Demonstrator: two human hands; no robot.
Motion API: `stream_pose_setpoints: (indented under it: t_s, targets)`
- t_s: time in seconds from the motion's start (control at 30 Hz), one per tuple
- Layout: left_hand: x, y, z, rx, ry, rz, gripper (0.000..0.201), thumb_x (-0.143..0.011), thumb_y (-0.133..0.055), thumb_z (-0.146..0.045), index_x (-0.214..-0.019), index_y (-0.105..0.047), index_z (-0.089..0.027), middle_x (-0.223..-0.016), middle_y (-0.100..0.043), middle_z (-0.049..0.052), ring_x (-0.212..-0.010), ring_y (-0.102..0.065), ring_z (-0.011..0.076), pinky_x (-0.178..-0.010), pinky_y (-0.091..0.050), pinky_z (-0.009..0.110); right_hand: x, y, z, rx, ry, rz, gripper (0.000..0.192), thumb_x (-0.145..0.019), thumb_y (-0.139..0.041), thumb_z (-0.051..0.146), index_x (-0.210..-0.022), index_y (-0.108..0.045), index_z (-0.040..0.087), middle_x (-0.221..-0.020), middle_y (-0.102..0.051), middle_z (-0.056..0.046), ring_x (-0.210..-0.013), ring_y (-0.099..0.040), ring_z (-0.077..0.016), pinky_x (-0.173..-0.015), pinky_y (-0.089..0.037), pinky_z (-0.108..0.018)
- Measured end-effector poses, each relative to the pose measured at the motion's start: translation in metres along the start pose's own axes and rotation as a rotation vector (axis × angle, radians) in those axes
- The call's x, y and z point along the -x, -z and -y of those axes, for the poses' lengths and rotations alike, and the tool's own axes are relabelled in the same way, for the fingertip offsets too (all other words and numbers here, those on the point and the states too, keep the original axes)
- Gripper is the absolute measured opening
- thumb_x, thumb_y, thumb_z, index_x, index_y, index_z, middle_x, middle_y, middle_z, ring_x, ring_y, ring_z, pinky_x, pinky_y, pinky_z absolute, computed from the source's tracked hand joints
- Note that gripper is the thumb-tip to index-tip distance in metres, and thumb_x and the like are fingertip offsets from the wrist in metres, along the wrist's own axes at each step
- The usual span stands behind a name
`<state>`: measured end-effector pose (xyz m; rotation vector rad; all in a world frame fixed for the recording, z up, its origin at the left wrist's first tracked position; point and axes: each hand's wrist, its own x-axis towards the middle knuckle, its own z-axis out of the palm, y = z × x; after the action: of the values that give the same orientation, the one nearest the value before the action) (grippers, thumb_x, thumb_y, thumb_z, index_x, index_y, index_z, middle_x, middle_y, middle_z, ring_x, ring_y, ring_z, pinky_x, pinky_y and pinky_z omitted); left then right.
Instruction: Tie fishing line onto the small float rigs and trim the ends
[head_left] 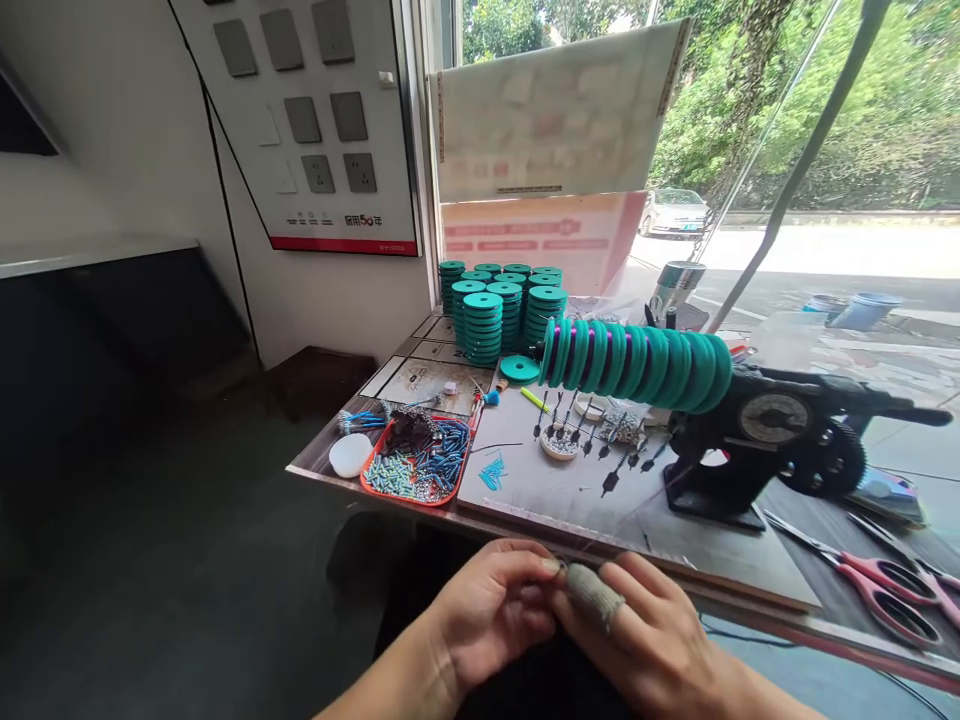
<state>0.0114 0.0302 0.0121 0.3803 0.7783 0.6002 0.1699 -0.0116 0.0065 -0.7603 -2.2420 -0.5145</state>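
Beside table, left hand, right hand mostly hide item, seemingly small.

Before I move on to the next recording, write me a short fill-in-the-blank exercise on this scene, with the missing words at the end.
1. The left hand is bare, but the right hand wears a grey-green cover on one ____.
2. In the picture, the orange tray lies to the ____ of the black machine.
3. Two pairs of red-handled ____ lie right of the machine's base.

Missing words: finger; left; scissors.
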Motion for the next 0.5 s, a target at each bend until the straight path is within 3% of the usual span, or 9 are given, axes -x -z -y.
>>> stream_pose_setpoints:
  t_s: [0.17, 0.3, 0.5]
  targets:
    - [0.0036, -0.0012, -0.0054, 0.019, 0.000, -0.011, 0.015, -0.050, -0.071, -0.004, -0.058, -0.060, -0.011, -0.053, -0.057, -0.002, -0.043, -0.044, 0.0024, -0.041, -0.030, 0.012, 0.0048, -0.0009, 0.0054, 0.011, -0.010, 0.007, 0.041, -0.088, -0.029, 0.000, -0.076, -0.066, 0.013, -0.063, -0.064, -0.005, -0.053, -0.054, -0.0133, -0.052, -0.042, -0.028]
    - [0.0035, -0.0030, -0.0069, 0.028, 0.021, 0.004, 0.013, -0.052, -0.070, -0.003, -0.058, -0.061, -0.010, -0.059, -0.062, 0.003, -0.043, -0.043, 0.0018, -0.041, -0.029, 0.012, 0.0070, 0.0043, 0.0061, 0.054, 0.035, -0.012, 0.034, -0.092, -0.034, 0.005, -0.089, -0.067, 0.013, -0.061, -0.063, -0.003, -0.051, -0.055, -0.0128, -0.052, -0.040, -0.028]
    - [0.0050, -0.0047, -0.0018, 0.003, 0.020, 0.021, 0.014, -0.049, -0.071, -0.007, -0.054, -0.058, -0.010, -0.051, -0.049, -0.005, -0.042, -0.037, 0.0001, -0.041, -0.026, 0.011, -0.0020, -0.0017, 0.0033, 0.036, -0.044, 0.003, 0.041, -0.094, -0.028, 0.008, -0.080, -0.066, 0.014, -0.048, -0.056, 0.000, -0.047, -0.054, -0.0148, -0.051, -0.040, -0.029]
